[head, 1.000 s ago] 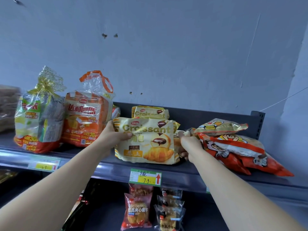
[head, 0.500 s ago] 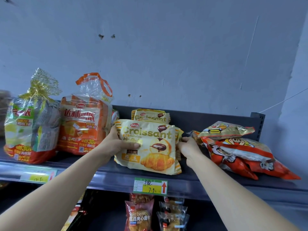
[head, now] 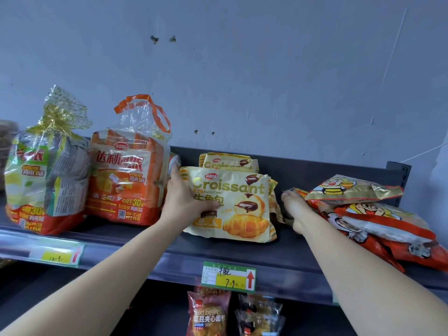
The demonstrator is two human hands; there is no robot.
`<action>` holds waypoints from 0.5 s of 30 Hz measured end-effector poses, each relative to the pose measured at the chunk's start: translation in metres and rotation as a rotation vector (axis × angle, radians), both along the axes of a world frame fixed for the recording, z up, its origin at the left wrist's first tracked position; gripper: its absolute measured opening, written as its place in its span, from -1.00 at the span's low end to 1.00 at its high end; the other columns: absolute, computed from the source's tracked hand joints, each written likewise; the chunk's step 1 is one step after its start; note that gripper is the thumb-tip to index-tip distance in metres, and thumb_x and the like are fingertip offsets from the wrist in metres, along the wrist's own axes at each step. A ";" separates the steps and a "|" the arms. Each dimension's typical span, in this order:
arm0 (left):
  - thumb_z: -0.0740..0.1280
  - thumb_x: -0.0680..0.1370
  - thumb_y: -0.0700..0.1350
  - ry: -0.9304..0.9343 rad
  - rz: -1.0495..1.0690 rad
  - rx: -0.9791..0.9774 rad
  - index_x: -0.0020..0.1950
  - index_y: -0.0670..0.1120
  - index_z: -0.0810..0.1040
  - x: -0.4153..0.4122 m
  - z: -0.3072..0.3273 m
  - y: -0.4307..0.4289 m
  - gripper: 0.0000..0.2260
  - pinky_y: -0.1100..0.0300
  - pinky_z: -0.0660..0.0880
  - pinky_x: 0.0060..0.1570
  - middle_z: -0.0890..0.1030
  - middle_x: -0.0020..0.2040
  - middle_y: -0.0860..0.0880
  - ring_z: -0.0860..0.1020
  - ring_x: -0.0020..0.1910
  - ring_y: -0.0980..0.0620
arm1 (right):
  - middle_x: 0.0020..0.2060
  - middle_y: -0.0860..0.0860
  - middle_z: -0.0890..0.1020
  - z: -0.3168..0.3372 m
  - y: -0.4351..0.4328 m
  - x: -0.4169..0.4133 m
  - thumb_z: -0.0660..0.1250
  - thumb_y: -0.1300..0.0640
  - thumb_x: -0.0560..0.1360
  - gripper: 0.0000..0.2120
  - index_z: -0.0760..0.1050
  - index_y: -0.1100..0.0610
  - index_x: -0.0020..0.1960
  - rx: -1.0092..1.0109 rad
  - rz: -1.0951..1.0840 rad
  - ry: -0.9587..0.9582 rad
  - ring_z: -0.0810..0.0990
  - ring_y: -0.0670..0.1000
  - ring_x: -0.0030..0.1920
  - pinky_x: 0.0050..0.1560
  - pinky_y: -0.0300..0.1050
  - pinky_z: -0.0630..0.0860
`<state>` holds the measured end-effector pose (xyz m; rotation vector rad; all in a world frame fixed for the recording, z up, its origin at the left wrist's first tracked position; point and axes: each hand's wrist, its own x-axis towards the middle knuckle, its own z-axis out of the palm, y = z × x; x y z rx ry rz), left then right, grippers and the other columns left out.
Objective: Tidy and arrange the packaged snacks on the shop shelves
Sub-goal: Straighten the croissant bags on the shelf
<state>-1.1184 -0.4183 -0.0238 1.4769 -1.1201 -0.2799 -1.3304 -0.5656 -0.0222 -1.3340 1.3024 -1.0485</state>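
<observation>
Nearest to you, at 6 o'clock under the shelf edge, you see three small packets: one red bean bread packet (head: 208, 314) and two clear packets (head: 259, 322) just beside it at its 3 o'clock. On the front edge of the shelf (head: 145, 241) there are two price tags: one green and yellow tag (head: 229, 277) with a red arrow, at 6 o'clock from the croissants, and one blurred tag (head: 57, 255) at 8 o'clock.

Your left hand (head: 185, 200) grips the front croissant packet (head: 238, 204) at its 9 o'clock edge, thumb on the printed face, the other fingers hidden behind. This packet stands in the middle of the shelf, leaning a little back. Your right hand (head: 299, 212) is at the packet's 3 o'clock side, between it and the red bags (head: 388, 229). Its fingers lie nearly straight and hold nothing that I can see.

Behind, at 12 o'clock, a second croissant packet (head: 229, 162) stands upright. More edges show behind the front one, and I cannot count them. At 9 o'clock stand two big bread bags: the orange bag (head: 126, 175) just beside your left hand, then the green bag (head: 46, 175) with a gold tie. At 3 o'clock lies a pile: one gold bee bag (head: 351, 187) on top of the red bags, at least two. Farthest, the wall (head: 266, 69) carries four small dark marks, in two pairs.
</observation>
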 end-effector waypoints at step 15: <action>0.62 0.23 0.08 -0.287 0.140 0.003 0.57 0.10 -0.14 -0.003 -0.002 0.003 0.16 -0.14 0.13 0.46 0.07 0.50 -0.07 0.09 0.49 -0.11 | 0.31 0.11 0.46 0.005 -0.011 0.015 0.01 0.00 0.64 -0.57 0.30 0.17 0.43 0.026 -0.149 -0.317 0.50 0.14 0.22 0.25 0.00 0.43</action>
